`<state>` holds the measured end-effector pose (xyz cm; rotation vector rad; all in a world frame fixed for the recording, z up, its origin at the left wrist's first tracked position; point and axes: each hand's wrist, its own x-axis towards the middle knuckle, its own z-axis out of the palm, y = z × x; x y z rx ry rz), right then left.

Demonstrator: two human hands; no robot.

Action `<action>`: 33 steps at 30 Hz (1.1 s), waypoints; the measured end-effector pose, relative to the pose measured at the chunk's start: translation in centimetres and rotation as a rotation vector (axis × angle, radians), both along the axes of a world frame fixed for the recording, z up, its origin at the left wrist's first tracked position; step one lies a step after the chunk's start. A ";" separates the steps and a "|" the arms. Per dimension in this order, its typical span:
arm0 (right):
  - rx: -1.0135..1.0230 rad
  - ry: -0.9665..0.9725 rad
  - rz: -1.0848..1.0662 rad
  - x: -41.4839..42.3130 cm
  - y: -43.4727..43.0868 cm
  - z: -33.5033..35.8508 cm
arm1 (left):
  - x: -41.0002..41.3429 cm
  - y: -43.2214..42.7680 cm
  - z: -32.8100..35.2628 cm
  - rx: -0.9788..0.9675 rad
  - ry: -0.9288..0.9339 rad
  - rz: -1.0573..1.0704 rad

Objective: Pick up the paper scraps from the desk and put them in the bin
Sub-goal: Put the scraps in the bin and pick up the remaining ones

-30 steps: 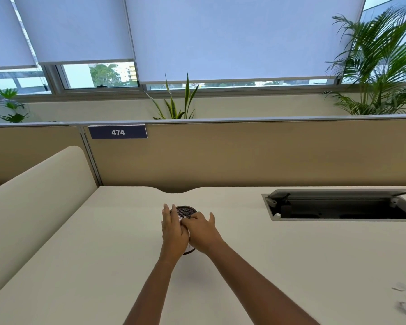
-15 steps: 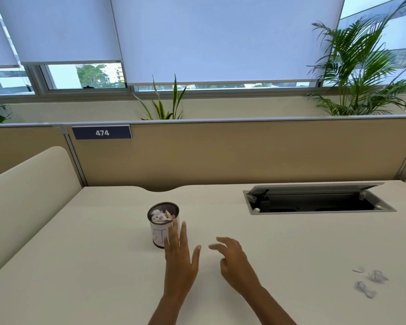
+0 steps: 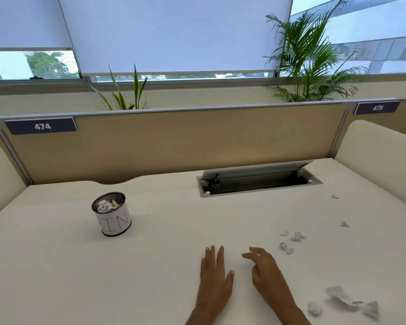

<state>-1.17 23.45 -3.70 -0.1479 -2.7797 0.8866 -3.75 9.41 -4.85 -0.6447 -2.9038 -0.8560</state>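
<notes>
Now, your cream desk [image 3: 68,277] fills most of the view, backed at the far edge by a tan partition [image 3: 185,141] with a "474" label [image 3: 42,126] at its left end. A palm plant [image 3: 307,59] stands behind the partition on the right. Set into the desk, far and right of centre, is a cable hatch [image 3: 258,181] with its lid propped open.

Your left hand [image 3: 215,280] is palm down low over the near desk, fingers straight and close together, holding nothing. Your right hand [image 3: 267,277] is just beside it to the right, fingers spread and loosely curved, also empty.

On the left stands the bin [image 3: 115,222], a small mesh cup with a white "BIN" wrap, well apart from both hands; crumpled paper [image 3: 107,205] already sits inside it.

Paper scraps lie to the right. The largest crumpled scraps [image 3: 340,297] are near, right of your right wrist. A smaller cluster [image 3: 286,248] lies just beyond your right fingertips, not touching them. Two tiny bits [image 3: 344,223] sit farther off, toward the hatch.
</notes>
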 end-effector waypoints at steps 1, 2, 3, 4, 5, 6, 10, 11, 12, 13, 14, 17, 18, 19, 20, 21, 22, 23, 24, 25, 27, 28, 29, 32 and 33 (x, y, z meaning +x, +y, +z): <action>-0.004 -0.006 -0.038 0.3 1.1 0.1 | 0.2 0.8 -0.5 0.000 -0.068 -0.008; -0.007 -0.005 -0.076 0.6 2.2 0.2 | 0.4 1.5 -0.8 -0.003 -0.128 -0.017; -0.010 0.002 -0.112 0.8 3.3 0.4 | 0.6 2.2 -1.0 -0.021 -0.143 -0.028; -0.011 0.010 -0.139 1.0 4.4 0.4 | 0.9 2.8 -1.0 -0.036 -0.128 -0.036; -0.010 0.015 -0.155 1.0 5.4 0.5 | 1.2 3.6 -0.9 -0.045 -0.128 -0.044; -0.003 0.018 -0.159 1.0 6.4 0.6 | 1.5 4.2 -0.5 -0.056 -0.148 -0.052; 0.088 -0.028 -0.072 0.1 9.0 1.0 | 1.7 6.2 0.4 0.020 -0.175 -0.066; 0.121 -0.069 -0.046 -0.2 9.3 0.9 | 1.7 6.6 0.7 0.076 -0.187 -0.062; 0.165 -0.121 -0.020 -0.4 9.6 0.9 | 1.8 7.3 1.0 0.127 -0.205 -0.052; 0.197 -0.156 0.002 -0.6 9.8 0.8 | 1.8 7.8 1.2 0.183 -0.231 -0.033; 0.207 -0.169 0.015 -0.7 10.0 0.8 | 1.8 8.3 1.5 0.241 -0.260 -0.005; 0.158 -0.121 -0.002 -0.9 10.4 1.1 | 1.8 9.9 2.2 0.377 -0.337 0.102; 0.104 -0.093 -0.012 -0.9 10.6 1.2 | 1.7 10.4 2.3 0.410 -0.367 0.133; 0.018 -0.060 -0.024 -0.9 10.7 1.4 | 1.5 11.0 2.4 0.454 -0.404 0.159; -0.092 -0.024 -0.029 -0.7 10.7 1.7 | 1.5 11.6 2.7 0.524 -0.461 0.182; -0.198 0.000 -0.014 -0.4 10.7 2.1 | 1.5 12.2 3.1 0.617 -0.536 0.206; -0.280 0.003 0.034 -0.1 10.7 2.5 | 1.6 12.7 3.4 0.719 -0.622 0.231; -0.323 -0.016 0.110 0.2 10.7 2.8 | 1.6 13.2 3.7 0.829 -0.712 0.255; -0.343 -0.044 0.185 0.4 10.7 3.1 | 1.6 13.6 4.0 0.957 -0.807 0.273; -0.349 -0.074 0.242 0.5 10.9 3.4 | 1.5 13.9 4.2 1.112 -0.907 0.284; -0.375 -0.094 0.290 0.2 11.6 4.0 | 1.3 14.3 4.8 1.404 -1.071 0.311; -0.391 -0.075 0.277 -0.1 12.1 4.2 | 1.2 14.4 5.0 1.505 -1.118 0.350; -0.390 -0.036 0.234 -0.5 12.7 4.4 | 1.1 14.4 5.1 1.576 -1.141 0.412; -0.309 0.067 0.043 -1.9 14.6 4.3 | 0.4 14.0 5.0 1.575 -1.047 0.547; -0.263 0.060 0.020 -2.5 15.1 4.2 | 0.1 13.9 5.0 1.510 -0.998 0.569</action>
